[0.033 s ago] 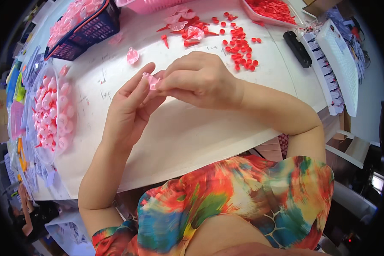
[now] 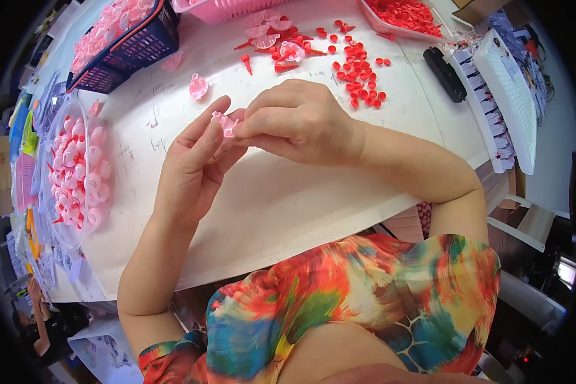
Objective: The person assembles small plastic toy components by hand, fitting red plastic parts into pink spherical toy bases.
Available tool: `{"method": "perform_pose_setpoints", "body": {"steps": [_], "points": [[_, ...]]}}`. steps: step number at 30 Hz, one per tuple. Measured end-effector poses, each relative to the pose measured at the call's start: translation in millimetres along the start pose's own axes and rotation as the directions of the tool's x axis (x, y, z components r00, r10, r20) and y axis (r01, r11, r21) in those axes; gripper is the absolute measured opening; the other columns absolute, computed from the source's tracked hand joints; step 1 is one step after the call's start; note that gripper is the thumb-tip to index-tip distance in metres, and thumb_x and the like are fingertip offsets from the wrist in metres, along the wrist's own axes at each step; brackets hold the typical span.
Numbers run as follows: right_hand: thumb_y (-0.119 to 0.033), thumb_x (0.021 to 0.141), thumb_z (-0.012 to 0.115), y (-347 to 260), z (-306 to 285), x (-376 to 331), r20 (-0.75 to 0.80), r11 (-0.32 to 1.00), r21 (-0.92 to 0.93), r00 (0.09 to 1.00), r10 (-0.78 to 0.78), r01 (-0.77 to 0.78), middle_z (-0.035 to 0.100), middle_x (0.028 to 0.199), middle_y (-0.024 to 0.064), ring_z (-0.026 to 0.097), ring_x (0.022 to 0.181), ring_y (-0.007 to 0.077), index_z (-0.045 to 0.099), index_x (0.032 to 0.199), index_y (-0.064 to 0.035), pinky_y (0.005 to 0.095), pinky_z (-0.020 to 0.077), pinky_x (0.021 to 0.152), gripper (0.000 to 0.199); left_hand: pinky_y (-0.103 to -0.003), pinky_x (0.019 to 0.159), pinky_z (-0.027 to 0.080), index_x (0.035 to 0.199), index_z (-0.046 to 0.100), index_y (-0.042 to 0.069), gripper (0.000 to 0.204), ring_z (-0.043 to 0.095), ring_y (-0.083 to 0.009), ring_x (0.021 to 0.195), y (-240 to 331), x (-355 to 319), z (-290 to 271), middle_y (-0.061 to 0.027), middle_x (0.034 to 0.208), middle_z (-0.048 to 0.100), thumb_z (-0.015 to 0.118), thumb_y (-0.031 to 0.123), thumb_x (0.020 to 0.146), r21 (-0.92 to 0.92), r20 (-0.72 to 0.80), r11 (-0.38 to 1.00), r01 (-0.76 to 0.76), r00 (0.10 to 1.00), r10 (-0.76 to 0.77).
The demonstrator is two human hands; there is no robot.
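Between my two hands, above the middle of the table, is a small translucent pink plastic piece [image 2: 226, 123]. My left hand [image 2: 195, 150] pinches it between thumb and fingers from the left. The fingertips of my right hand [image 2: 301, 121] close on its right side and hide part of it. Beyond my hands lies another pink plastic shell [image 2: 198, 87]. Farther off are several red pointed pieces [image 2: 246, 63] and a cluster of pink shells [image 2: 266, 41]. Small round red caps [image 2: 362, 72] are scattered past my right hand.
A dark blue basket [image 2: 134, 54] heaped with pink shells stands far left. Nearer on the left is a clear tub [image 2: 80, 240] of pink-and-red pieces. At the back are a pink basket [image 2: 227, 9] and a tray [image 2: 371, 24] of red parts. A black case [image 2: 446, 73] lies right.
Both hands stay nearly in place around the pink piece, which has tilted slightly. Nothing else on the table has visibly moved.
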State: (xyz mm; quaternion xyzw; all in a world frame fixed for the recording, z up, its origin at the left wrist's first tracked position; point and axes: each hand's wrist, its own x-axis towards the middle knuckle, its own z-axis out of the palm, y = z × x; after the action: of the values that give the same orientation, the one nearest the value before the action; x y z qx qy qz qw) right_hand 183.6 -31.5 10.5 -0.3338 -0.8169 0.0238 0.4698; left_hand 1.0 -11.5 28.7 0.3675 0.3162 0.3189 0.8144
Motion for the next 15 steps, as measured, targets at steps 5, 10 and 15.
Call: {"method": "perform_pose_setpoints", "body": {"steps": [5,10,15], "points": [[-0.017,0.075,0.062,-2,-8,7,0.095,0.979,0.096,0.98,0.172,-0.181,0.058,0.073,0.0034,0.057,0.064,0.0217,0.062,0.079,-0.0099,0.0312,0.0459,0.057,0.009,-0.028,0.079,0.05,0.126,0.037,0.003,0.043,0.058,-0.0161,0.093,6,2,-13,-0.0114,0.106,0.054,0.049,0.019,0.088,0.002,-0.012,0.996,-0.09,0.996,0.09],[-0.013,0.078,0.06,25,-25,25,0.007,0.905,0.029,0.905,0.425,-0.425,0.059,0.078,0.008,0.057,0.068,0.0185,0.061,0.084,-0.0036,0.0273,0.0458,0.06,0.012,-0.024,0.078,0.051,0.126,0.038,0.005,0.043,0.057,-0.0153,0.089,10,5,-28,-0.0104,0.109,0.05,0.05,0.019,0.087,0.052,-0.119,0.995,-0.079,0.989,0.085],[-0.02,0.079,0.059,77,-24,49,0.085,0.852,-0.287,0.874,0.478,-0.438,0.059,0.083,0.0092,0.057,0.074,0.0194,0.06,0.091,-0.0028,0.0295,0.0461,0.067,0.021,-0.022,0.081,0.049,0.125,0.041,0.007,0.039,0.055,-0.014,0.09,12,11,-32,-0.0105,0.111,0.047,0.049,0.015,0.088,0.029,-0.109,0.998,-0.05,0.993,0.053]]}}
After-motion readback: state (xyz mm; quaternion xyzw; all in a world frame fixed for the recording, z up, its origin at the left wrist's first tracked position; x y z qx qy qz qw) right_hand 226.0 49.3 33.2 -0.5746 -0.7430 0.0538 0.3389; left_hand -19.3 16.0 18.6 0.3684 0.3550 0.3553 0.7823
